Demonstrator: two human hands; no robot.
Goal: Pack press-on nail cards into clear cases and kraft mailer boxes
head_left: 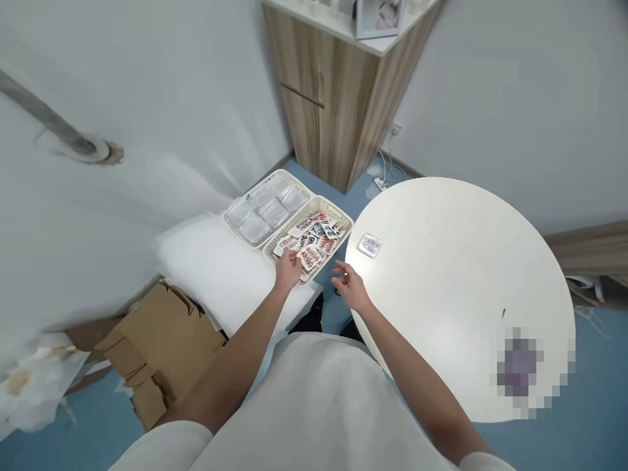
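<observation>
My left hand [288, 269] is closed in a pinch at the edge of a white card of press-on nails [310, 258] with red and pink designs. That card is over a cream plastic basket [343, 224] filled with several similar nail cards [301, 227]. Between the basket and the round table, my right hand [350, 286] hovers with its fingers apart and nothing in it. A small clear case [369, 245] with pale nails inside lies on the table's left edge, just beyond my right hand.
A second basket [267, 241] holds clear plastic boxes [273, 212]. White wrapping material [210, 268] and brown cardboard [171, 340] are at the left. The white round table [456, 261] stands at the right, a wooden cabinet [338, 85] ahead, with a power strip [380, 184] on the floor.
</observation>
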